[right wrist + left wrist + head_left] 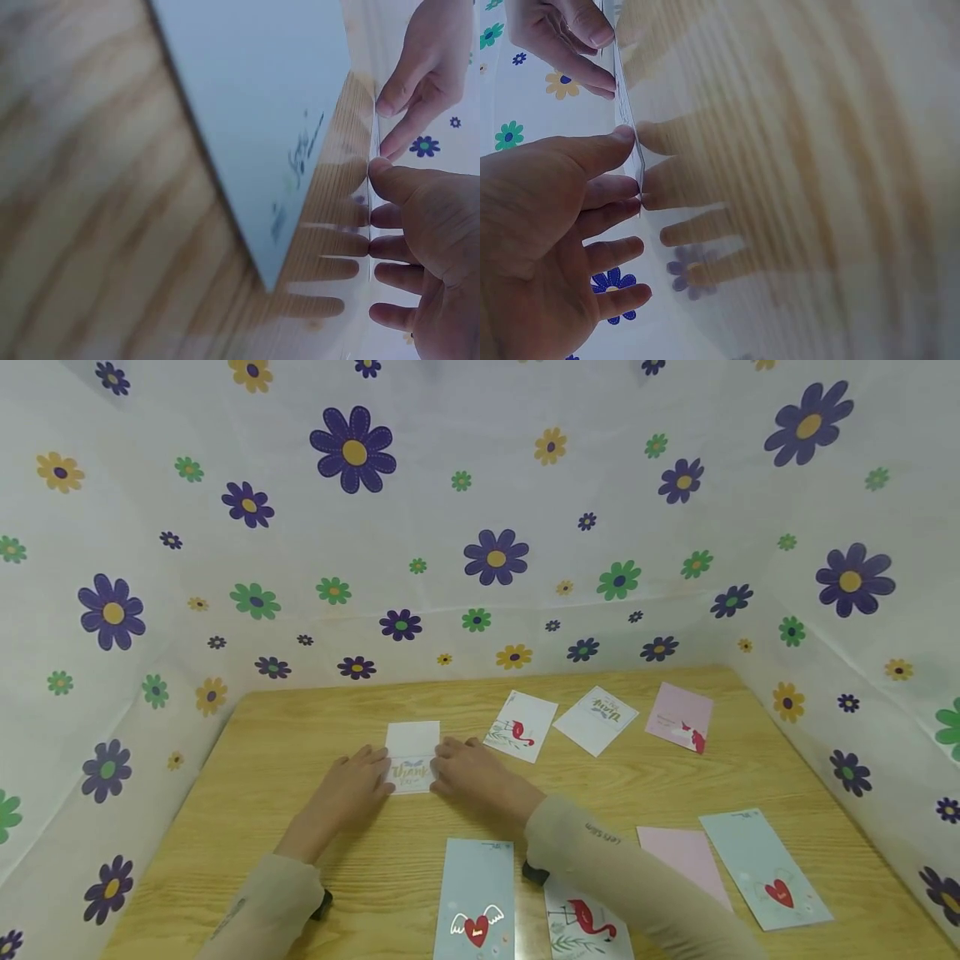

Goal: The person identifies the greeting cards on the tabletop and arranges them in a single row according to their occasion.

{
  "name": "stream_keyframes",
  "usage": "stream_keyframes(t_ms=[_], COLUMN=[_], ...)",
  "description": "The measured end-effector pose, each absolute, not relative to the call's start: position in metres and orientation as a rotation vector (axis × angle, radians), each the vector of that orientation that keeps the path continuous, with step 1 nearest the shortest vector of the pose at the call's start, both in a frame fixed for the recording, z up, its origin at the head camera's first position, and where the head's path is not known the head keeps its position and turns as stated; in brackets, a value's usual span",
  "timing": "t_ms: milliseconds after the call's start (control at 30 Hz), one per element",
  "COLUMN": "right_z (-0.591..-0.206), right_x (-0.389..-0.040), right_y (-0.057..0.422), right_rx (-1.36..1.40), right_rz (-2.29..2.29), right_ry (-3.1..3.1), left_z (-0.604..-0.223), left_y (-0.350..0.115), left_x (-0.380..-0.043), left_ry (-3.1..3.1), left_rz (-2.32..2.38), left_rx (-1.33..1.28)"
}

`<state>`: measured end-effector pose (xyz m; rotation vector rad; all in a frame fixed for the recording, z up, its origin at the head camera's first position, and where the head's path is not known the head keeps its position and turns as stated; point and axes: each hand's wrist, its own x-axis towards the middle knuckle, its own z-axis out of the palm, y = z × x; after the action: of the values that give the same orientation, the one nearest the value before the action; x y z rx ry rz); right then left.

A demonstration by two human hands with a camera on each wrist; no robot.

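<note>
A white thank-you card [412, 740] lies opened out at the left of centre in the head view, with a crease across its middle. Its upper half is blank; gold "Thank You" lettering is on the lower half. My left hand [351, 787] pinches its left edge, and my right hand [472, 775] pinches the right edge. The left wrist view shows the left thumb [604, 154] on the near side of the thin card, with fingertips behind it. Similarly, the right thumb [390, 176] and fingertips meet at the card's edge in the right wrist view.
At the back right lie a flamingo card [517, 714], another thank-you card [588, 727] and a pink card [678, 710]. Nearer are a blue winged-heart card [476, 877], a second flamingo card [581, 943], a plain pink card [686, 856] and another blue card [757, 852]. Flowered cloth [420, 518] surrounds the table.
</note>
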<state>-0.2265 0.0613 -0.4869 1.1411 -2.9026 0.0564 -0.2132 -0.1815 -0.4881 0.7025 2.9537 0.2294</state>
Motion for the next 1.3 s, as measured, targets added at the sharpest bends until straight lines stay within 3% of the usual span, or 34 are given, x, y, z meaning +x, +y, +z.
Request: stream_keyframes(t_ms=[467, 1300], right_z=[-0.483, -0.484], right_x=[-0.216, -0.198], right_y=[0.045, 0.002], right_rx=[1.205, 1.196], right_rz=[0.027, -0.187], right_ry=[-2.865, -2.848], left_z=[-0.476, -0.488], left_y=[-0.196, -0.234], left_x=[-0.194, -0.178], left_ry=[2.966, 3.007], left_rz=[0.227, 0.210], left_rx=[0.697, 0.668])
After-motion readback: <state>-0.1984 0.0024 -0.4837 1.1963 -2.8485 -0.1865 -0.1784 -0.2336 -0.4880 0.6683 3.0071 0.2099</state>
